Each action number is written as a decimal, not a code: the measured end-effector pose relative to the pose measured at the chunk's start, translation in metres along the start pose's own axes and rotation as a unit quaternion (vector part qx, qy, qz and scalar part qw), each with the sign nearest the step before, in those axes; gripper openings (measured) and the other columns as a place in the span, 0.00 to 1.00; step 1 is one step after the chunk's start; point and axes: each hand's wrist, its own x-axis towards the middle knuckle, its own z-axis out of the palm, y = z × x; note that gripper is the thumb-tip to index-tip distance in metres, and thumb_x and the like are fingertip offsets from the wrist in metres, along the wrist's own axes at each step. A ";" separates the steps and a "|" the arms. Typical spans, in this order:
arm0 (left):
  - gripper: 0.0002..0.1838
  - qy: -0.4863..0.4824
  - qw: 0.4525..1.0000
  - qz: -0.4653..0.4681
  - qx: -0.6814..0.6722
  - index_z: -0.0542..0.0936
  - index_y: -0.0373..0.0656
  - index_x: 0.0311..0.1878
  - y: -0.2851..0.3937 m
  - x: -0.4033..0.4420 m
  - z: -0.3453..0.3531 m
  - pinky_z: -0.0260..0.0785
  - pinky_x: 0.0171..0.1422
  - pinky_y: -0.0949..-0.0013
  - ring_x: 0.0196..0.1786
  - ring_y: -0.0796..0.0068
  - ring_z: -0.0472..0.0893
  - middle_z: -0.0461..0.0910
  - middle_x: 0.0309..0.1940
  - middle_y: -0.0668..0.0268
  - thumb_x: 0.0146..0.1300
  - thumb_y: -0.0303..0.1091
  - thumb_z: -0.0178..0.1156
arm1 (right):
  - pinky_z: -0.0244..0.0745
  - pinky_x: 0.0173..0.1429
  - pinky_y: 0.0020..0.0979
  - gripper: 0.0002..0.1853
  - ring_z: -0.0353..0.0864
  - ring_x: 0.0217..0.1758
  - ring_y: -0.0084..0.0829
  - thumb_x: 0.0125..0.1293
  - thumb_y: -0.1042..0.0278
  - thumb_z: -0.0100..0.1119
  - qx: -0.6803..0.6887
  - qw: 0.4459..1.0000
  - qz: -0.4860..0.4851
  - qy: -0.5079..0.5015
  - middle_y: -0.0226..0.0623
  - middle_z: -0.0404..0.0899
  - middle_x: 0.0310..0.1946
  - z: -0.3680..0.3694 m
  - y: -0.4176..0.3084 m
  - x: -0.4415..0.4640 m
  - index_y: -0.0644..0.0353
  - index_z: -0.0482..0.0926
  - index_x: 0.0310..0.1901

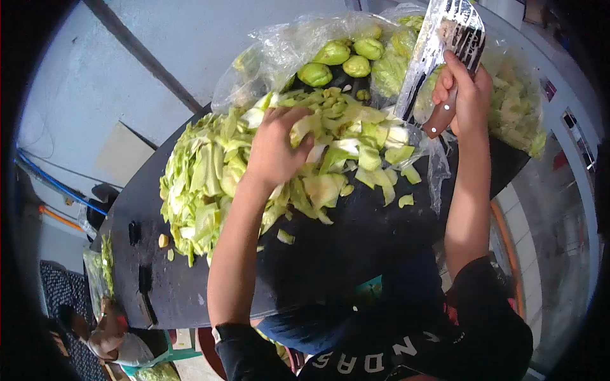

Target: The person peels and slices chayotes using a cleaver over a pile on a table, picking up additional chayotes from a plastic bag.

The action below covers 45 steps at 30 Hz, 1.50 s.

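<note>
My left hand (279, 143) is on the heap of pale green peels and cut pieces (213, 168), fingers apart, with the fingertips partly hidden among the pieces. Raised at the upper right, my right hand (467, 95) grips the brown wooden handle of a wide-bladed knife (438, 47); its blade points up and looks wet or shiny. Behind the heap, several whole green chayotes (314, 74) rest on a clear plastic bag (273, 54). A few loose scraps (286, 237) lie on the dark table just in front of the heap.
Filled plastic bags (515, 98) stand along the right rear of the dark table (362, 238). Another person (117, 336) is at the lower left, near a bag of greens (95, 279). A wall rises behind the table.
</note>
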 end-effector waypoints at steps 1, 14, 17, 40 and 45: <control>0.23 0.005 1.000 -0.007 -0.020 0.80 0.42 0.54 -0.010 0.019 0.014 0.71 0.60 0.53 0.56 0.46 0.76 0.78 0.51 0.52 0.52 0.32 0.65 | 0.65 0.21 0.28 0.13 0.67 0.16 0.22 0.70 0.65 0.59 -0.002 1.000 -0.004 0.003 0.27 0.66 0.17 -0.003 0.003 0.003 0.57 0.68 0.30; 0.40 -0.073 0.928 -0.245 0.272 0.68 0.35 0.64 -0.083 0.188 0.156 0.74 0.63 0.61 0.63 0.50 0.75 0.72 0.60 0.45 0.52 0.46 0.71 | 0.60 0.23 0.23 0.10 0.63 0.17 0.16 0.64 0.66 0.65 -0.293 0.941 -0.140 0.091 0.26 0.69 0.14 -0.003 0.014 0.001 0.65 0.77 0.35; 0.35 -0.052 0.933 -0.194 0.299 0.73 0.37 0.60 -0.089 0.185 0.150 0.76 0.60 0.61 0.58 0.52 0.79 0.78 0.54 0.49 0.50 0.43 0.72 | 0.62 0.24 0.24 0.09 0.65 0.17 0.16 0.64 0.67 0.65 -0.225 0.966 -0.107 0.072 0.25 0.69 0.14 0.001 0.013 -0.002 0.65 0.78 0.35; 0.32 0.178 0.689 -0.136 -0.689 0.70 0.41 0.56 -0.005 -0.091 -0.015 0.78 0.56 0.53 0.53 0.60 0.80 0.77 0.51 0.59 0.45 0.21 0.71 | 0.72 0.25 0.37 0.05 0.80 0.22 0.43 0.67 0.74 0.59 -0.254 0.892 -0.286 -0.243 0.44 0.78 0.24 0.088 0.010 -0.101 0.66 0.75 0.39; 0.37 0.215 0.675 -0.087 -0.700 0.70 0.43 0.57 -0.003 -0.115 -0.024 0.75 0.61 0.59 0.55 0.64 0.79 0.77 0.52 0.62 0.41 0.20 0.74 | 0.74 0.27 0.36 0.07 0.81 0.25 0.43 0.62 0.78 0.62 -0.236 0.850 -0.378 -0.281 0.45 0.79 0.27 0.115 -0.005 -0.120 0.66 0.77 0.41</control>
